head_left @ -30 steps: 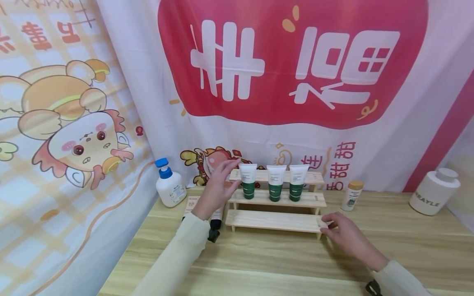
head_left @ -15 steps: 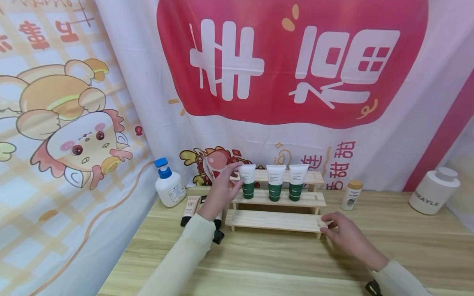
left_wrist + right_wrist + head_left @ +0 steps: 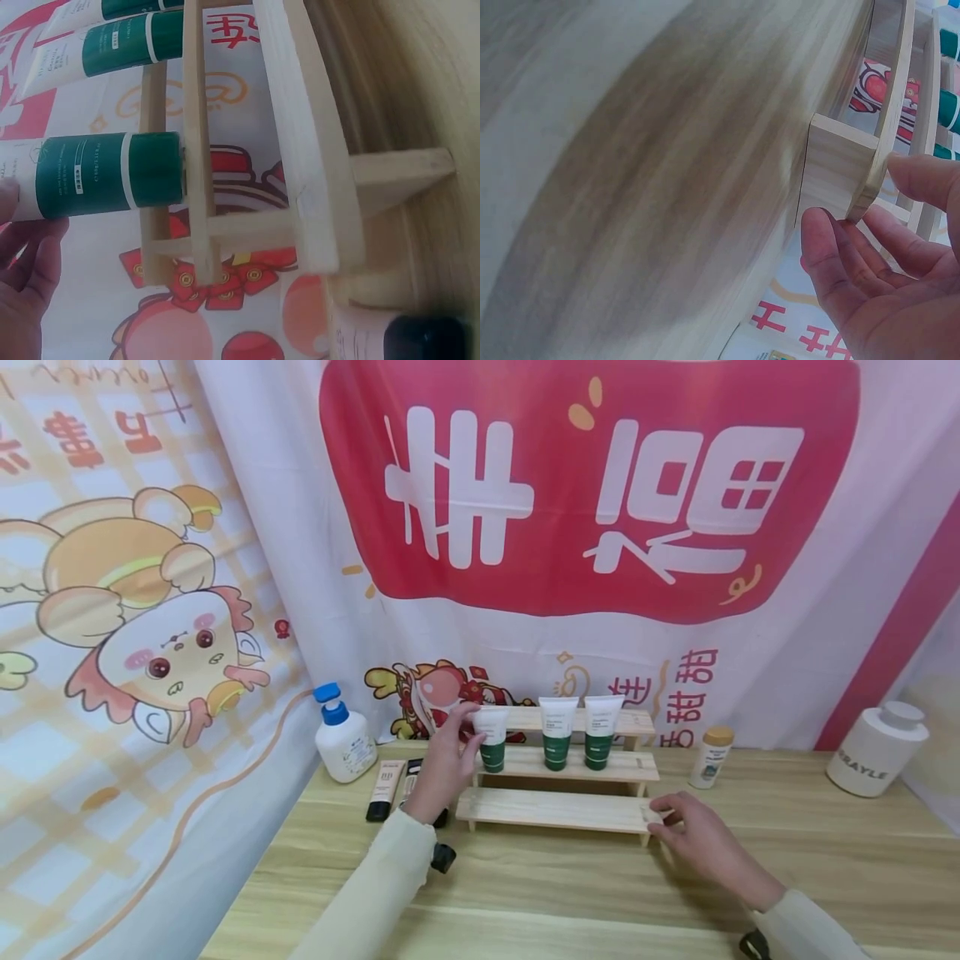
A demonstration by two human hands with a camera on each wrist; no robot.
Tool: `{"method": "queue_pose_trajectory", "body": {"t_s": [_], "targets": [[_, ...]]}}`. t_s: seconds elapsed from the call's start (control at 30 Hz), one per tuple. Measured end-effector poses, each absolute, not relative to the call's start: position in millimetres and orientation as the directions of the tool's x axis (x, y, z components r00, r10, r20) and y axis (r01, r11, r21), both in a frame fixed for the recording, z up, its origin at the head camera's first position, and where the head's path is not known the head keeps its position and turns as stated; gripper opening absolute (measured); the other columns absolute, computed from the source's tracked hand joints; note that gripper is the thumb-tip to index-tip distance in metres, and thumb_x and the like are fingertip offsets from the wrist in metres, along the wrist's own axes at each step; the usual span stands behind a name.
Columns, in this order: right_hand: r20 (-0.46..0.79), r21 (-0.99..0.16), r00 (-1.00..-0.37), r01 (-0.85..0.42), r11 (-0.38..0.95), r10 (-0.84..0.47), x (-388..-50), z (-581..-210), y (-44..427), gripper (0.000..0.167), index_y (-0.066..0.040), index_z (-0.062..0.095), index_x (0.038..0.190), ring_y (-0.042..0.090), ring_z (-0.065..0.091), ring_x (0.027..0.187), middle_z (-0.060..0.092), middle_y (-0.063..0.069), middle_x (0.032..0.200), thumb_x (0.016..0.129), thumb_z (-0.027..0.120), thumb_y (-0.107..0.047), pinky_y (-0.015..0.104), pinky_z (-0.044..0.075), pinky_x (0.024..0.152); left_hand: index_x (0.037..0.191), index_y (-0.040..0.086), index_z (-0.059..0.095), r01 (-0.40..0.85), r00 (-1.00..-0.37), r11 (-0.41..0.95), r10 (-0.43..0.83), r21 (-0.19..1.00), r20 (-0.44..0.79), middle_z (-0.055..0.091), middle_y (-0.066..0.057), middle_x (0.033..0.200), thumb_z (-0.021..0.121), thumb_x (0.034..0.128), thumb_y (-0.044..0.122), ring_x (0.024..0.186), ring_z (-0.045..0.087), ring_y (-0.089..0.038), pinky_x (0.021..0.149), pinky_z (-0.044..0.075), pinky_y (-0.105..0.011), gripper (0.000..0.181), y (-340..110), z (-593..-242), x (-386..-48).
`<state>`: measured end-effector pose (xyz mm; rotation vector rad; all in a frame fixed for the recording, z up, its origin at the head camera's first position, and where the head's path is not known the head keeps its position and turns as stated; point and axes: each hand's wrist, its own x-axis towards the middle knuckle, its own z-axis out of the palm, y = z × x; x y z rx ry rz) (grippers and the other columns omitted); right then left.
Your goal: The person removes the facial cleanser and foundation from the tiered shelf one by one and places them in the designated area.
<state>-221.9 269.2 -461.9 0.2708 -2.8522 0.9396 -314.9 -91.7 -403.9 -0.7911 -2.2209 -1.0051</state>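
The three-step wooden stand (image 3: 555, 810) is sitting on the table (image 3: 562, 902). The right hand (image 3: 701, 835) is holding the right end of its lowest step, and a gentle hold there should help stop wobbles. The left hand (image 3: 442, 768) is pinching the white-and-green tube (image 3: 492, 752) at the left end of the middle step. The middle tube (image 3: 557, 735) and the right tube (image 3: 602, 733) are standing well apart from it on that step. To do this well, the left hand should be holding its tube straight, with the green cap (image 3: 156, 169) flat on the wood, and squeezing only softly. I cannot tell if the cap is bearing all the weight. The left thumb (image 3: 7, 196) and fingers are closing on the white part, just a tube's thickness apart. The right fingers (image 3: 821, 240) are curling round the board's end.
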Motion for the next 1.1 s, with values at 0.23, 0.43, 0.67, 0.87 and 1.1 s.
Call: {"method": "queue_pose_trajectory", "body": {"t_s": [0.23, 0.43, 0.67, 0.87, 1.1], "targets": [[0.168, -0.575, -0.978, -0.198, 0.794, -0.122, -221, -460, 269, 0.029, 0.003, 0.062, 0.107, 0.025, 0.062, 0.084, 0.061, 0.013, 0.101, 0.084, 0.072, -0.01, 0.042, 0.053, 0.072, 0.132, 0.016, 0.044, 0.686, -0.668, 0.579, 0.259, 0.441, 0.697, 0.058, -0.001, 0.095, 0.064, 0.0892, 0.005, 0.08, 0.055, -0.012, 0.065, 0.049, -0.026, 0.048, -114, -401, -297], [0.16, -0.577, -0.979, -0.195, 0.793, -0.124, -222, -461, 269, 0.03, 0.004, 0.062, 0.108, 0.025, 0.062, 0.084, 0.061, 0.014, 0.101, 0.084, 0.072, -0.012, 0.042, 0.053, 0.072, 0.131, 0.017, 0.045, 0.667, -0.679, 0.614, 0.266, 0.422, 0.685, 0.057, 0.001, 0.091, 0.064, 0.0885, 0.004, 0.077, 0.053, -0.009, 0.064, 0.05, -0.026, 0.048, -131, -399, -280], [0.174, -0.579, -0.976, -0.208, 0.788, -0.131, -222, -462, 269, 0.03, 0.004, 0.062, 0.107, 0.025, 0.062, 0.084, 0.061, 0.014, 0.1, 0.083, 0.072, -0.011, 0.042, 0.053, 0.073, 0.135, 0.017, 0.042, 0.593, -0.765, 0.662, 0.285, 0.458, 0.578, 0.059, -0.003, 0.096, 0.063, 0.089, 0.001, 0.081, 0.056, -0.014, 0.071, 0.052, -0.032, 0.052, -147, -397, -256], [0.183, -0.578, -0.974, -0.214, 0.787, -0.131, -221, -463, 269, 0.029, 0.003, 0.062, 0.107, 0.025, 0.062, 0.084, 0.061, 0.014, 0.1, 0.083, 0.072, -0.009, 0.042, 0.053, 0.073, 0.137, 0.014, 0.042, 0.46, -0.882, 0.715, 0.298, 0.527, 0.366, 0.057, 0.0, 0.094, 0.061, 0.0912, 0.004, 0.081, 0.055, -0.011, 0.076, 0.051, -0.033, 0.05, -164, -406, -238], [0.215, -0.573, -0.967, -0.24, 0.784, -0.139, -221, -464, 269, 0.029, 0.004, 0.062, 0.106, 0.026, 0.063, 0.083, 0.061, 0.014, 0.1, 0.082, 0.072, -0.009, 0.042, 0.053, 0.072, 0.14, 0.01, 0.041, 0.362, -0.93, 0.778, 0.343, 0.514, 0.135, 0.056, 0.002, 0.088, 0.061, 0.0916, 0.007, 0.077, 0.054, -0.01, 0.07, 0.051, -0.031, 0.053, -184, -426, -226]]}}
